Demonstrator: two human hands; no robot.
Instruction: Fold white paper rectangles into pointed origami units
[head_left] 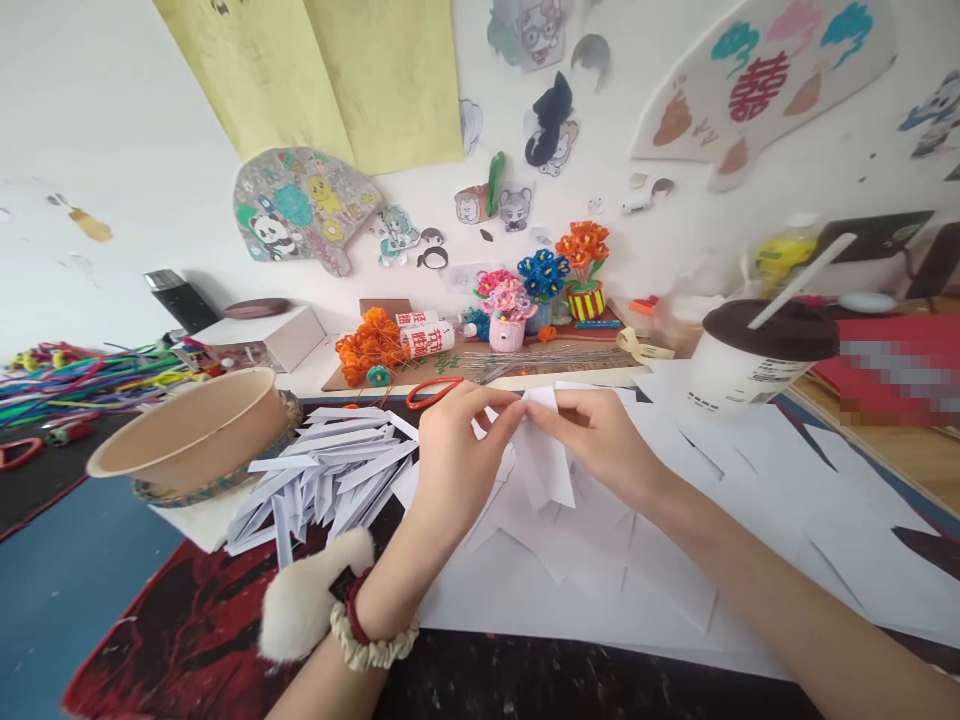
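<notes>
Both hands meet over the middle of the table and pinch one small piece of white paper (541,455). My left hand (457,450) grips its left edge with fingers pressed together. My right hand (600,440) pinches its top right corner. The paper hangs slightly above a spread of white sheets (750,500). A heap of folded white paper strips (330,475) lies just left of my left hand. A scrunchie and a fluffy white charm (307,600) sit on my left wrist.
A tan bowl (187,425) stands at the left, with coloured pipe cleaners (90,375) behind it. A lidded cup with a straw (757,365) stands at the right. Red scissors (433,392), an orange flower bunch (369,345) and small flower pots (510,315) line the back.
</notes>
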